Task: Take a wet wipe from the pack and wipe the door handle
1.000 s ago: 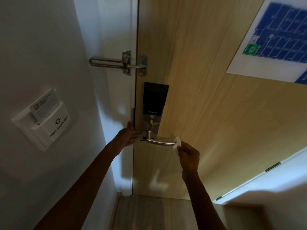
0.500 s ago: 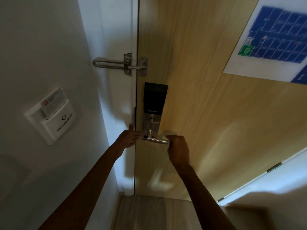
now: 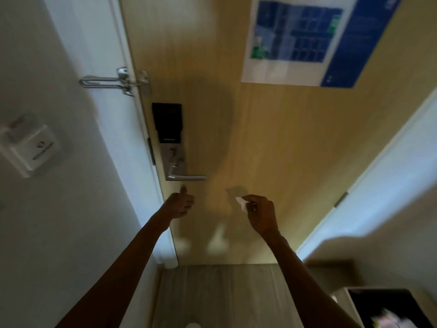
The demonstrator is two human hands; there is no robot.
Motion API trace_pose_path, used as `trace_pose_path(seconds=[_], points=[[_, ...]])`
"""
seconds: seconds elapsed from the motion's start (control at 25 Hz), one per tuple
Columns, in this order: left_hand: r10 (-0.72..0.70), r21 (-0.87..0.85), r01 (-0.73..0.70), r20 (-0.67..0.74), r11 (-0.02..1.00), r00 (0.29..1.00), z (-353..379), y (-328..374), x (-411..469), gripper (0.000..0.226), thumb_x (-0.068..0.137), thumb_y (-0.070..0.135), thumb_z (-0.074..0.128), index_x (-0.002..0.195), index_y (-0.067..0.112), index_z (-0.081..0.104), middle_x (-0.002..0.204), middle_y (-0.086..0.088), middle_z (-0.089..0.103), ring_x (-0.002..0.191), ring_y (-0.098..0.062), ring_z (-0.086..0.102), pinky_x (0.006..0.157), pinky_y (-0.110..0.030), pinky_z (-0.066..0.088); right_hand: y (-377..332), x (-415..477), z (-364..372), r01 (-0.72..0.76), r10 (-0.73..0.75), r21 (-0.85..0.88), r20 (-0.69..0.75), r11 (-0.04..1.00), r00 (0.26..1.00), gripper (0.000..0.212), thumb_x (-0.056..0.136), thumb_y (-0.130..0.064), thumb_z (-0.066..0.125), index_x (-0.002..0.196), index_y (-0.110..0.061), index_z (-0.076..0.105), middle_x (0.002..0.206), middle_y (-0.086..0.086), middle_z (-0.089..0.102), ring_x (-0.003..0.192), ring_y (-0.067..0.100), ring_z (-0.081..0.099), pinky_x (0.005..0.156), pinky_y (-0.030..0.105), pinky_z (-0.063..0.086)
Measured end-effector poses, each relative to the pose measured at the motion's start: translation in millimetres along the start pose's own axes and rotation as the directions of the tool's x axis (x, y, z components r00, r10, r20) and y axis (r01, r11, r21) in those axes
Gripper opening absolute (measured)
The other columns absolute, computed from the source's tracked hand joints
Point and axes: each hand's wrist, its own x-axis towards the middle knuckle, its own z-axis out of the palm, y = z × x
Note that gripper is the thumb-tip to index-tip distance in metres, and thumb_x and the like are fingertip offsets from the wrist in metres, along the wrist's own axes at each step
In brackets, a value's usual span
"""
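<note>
The silver lever door handle (image 3: 188,177) juts right from a lock plate under a black panel (image 3: 167,121) on the wooden door (image 3: 272,143). My right hand (image 3: 261,213) hangs below and right of the handle, apart from it, pinching a small white wet wipe (image 3: 241,202) between its fingers. My left hand (image 3: 181,203) is just below the handle near the door's edge, fingers curled and thumb up, holding nothing. The wipe pack is not clearly in view.
A metal swing latch (image 3: 115,82) bridges door and frame above the lock. A white key-card holder (image 3: 30,147) is on the left wall. A blue floor-plan sign (image 3: 295,41) hangs on the door. A dark open container (image 3: 387,308) sits at bottom right.
My right hand has come off the handle and drawn back down and right with the wipe. My left hand has dropped away from the door's edge. The view has shifted right.
</note>
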Motion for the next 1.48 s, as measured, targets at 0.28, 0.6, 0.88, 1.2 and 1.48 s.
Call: trace_pose_path(seconds=[0.28, 0.6, 0.88, 1.2, 1.48], points=[[0.026, 0.333, -0.133, 0.307, 0.933, 0.951, 213.4, -40.1, -0.4, 0.032, 0.097, 0.038, 0.05, 0.079, 0.015, 0.063, 0.068, -0.002, 0.056, 0.038, -0.002, 0.048, 0.041, -0.015, 0.033, 123.6, -134.8, -134.3, -0.436, 0.418, -0.036, -0.225, 0.899, 0.88, 0.019, 0.08, -0.007, 0.061, 0.09, -0.016, 0.076, 0.082, -0.002, 0.074, 0.076, 0.016, 0.069, 0.064, 0.018, 0.043], [-0.079, 0.636, -0.412, 0.598, 0.653, 0.797, 446.8, -97.2, -34.0, 0.032, 0.091, 0.039, 0.056, 0.078, 0.011, 0.064, 0.078, -0.012, 0.064, 0.061, -0.022, 0.06, 0.061, -0.031, 0.047, 242.7, -308.4, -261.4, -0.834, 0.741, 0.099, -0.523, 0.543, 0.42, 0.01, 0.076, -0.009, 0.071, 0.083, -0.012, 0.078, 0.085, 0.007, 0.076, 0.08, 0.024, 0.069, 0.071, 0.029, 0.05], [-0.216, 0.639, -0.596, 0.749, 0.487, 0.626, 598.4, -117.9, -27.0, 0.036, 0.095, 0.033, 0.047, 0.112, 0.009, 0.068, 0.105, -0.015, 0.071, 0.097, -0.031, 0.067, 0.067, -0.027, 0.042, 305.5, -365.5, -320.3, -0.942, 0.766, 0.208, -0.639, 0.263, 0.072, 0.02, 0.072, 0.004, 0.062, 0.082, -0.006, 0.077, 0.082, 0.017, 0.075, 0.079, 0.035, 0.069, 0.063, 0.026, 0.045], [-0.252, 0.628, -0.691, 0.777, 0.358, 0.576, 690.4, -102.5, 30.5, 0.036, 0.095, 0.031, 0.048, 0.118, 0.011, 0.066, 0.111, -0.013, 0.071, 0.098, -0.026, 0.068, 0.075, -0.029, 0.048, 378.3, -341.0, -374.9, -0.898, 0.755, 0.415, -0.632, 0.142, -0.173, 0.028, 0.074, 0.001, 0.056, 0.089, -0.01, 0.077, 0.092, 0.02, 0.074, 0.088, 0.039, 0.068, 0.075, 0.037, 0.055], [-0.264, 0.617, -0.73, 0.786, 0.294, 0.558, 733.5, -95.4, 57.0, 0.04, 0.097, 0.029, 0.047, 0.129, 0.009, 0.059, 0.129, -0.01, 0.064, 0.111, -0.02, 0.062, 0.077, -0.024, 0.042, 419.2, -329.3, -387.8, -0.876, 0.869, 0.471, -0.471, 0.102, -0.151, 0.015, 0.067, -0.018, 0.043, 0.062, -0.018, 0.056, 0.076, 0.008, 0.049, 0.079, 0.019, 0.053, 0.065, 0.026, 0.038]])
